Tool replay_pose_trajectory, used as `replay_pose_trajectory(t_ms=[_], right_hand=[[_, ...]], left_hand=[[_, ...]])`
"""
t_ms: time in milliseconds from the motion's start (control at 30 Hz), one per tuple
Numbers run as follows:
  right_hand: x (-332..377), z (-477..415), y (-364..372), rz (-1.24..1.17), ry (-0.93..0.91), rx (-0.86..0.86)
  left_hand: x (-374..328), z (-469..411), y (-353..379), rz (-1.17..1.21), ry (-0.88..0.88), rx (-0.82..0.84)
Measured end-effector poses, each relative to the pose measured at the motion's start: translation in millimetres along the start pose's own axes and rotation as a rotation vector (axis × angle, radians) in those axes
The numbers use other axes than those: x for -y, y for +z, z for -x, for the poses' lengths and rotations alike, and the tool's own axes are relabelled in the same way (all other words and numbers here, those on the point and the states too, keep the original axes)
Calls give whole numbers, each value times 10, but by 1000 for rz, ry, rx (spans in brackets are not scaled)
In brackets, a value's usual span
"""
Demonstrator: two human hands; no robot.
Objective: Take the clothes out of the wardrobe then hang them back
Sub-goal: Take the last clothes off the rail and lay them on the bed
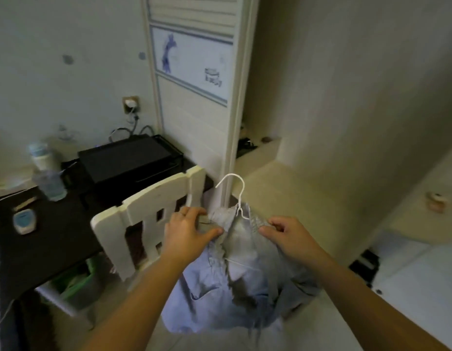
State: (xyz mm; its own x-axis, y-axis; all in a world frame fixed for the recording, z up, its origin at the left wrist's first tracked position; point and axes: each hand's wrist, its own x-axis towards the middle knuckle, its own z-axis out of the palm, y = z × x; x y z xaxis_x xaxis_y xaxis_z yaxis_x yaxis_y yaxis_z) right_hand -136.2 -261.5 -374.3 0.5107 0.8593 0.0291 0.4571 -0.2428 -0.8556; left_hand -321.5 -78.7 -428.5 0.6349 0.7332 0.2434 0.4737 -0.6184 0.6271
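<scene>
Head view: the left hand [188, 231] pinches one side of the collar of a pale blue shirt [232, 287], and the right hand [287, 233] pinches the other side. The shirt hangs between them in front of the wardrobe door [194, 127], just beside a white chair [149, 224] drawn up to the desk [42, 236]. A white wire hanger [236, 191] rises from the neck opening with its hook free in the air.

The picture is blurred, so I cannot tell whether the hanger's arms sit inside both shoulders. If one does not, the shirt will likely slide off that side once the hands let go. The loose cloth could also catch on the chair back, and the hook could snag on the door edge.
</scene>
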Motion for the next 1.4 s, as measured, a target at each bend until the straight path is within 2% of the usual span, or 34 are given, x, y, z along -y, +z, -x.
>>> replay_pose_trajectory(t_ms=[200,300,367,467,633,833,967,1167,1400], right_hand=[[-123,-107,-642,-194,218,-262],[-45,-357,-823,-542,352,-329],[34,-592,-939,-709,375,-338],[209,-984,-1102,-709,340,-352],[810,-1781,-1316,-711,174,-563],[1464,-2775,-1560,-594,-23,-743],[1866,-3355,-1815,-560,-123,-873],[2428,-4020,-2412,-452,-251,-1011],[3146,-4475,-3212,-396,-422,-1024]], left_hand=[[-694,-595,334,117,166,186],[-908,-941,455,197,225,246],[-1049,-1206,470,298,234,314],[-1240,-1627,389,410,255,367],[-1524,-2575,-56,473,417,332],[-1822,-3528,-583,346,602,344],[-2066,-4110,-772,208,695,259],[-2620,-4908,-1061,165,753,44],[-3409,-5557,-1452,155,773,-210]])
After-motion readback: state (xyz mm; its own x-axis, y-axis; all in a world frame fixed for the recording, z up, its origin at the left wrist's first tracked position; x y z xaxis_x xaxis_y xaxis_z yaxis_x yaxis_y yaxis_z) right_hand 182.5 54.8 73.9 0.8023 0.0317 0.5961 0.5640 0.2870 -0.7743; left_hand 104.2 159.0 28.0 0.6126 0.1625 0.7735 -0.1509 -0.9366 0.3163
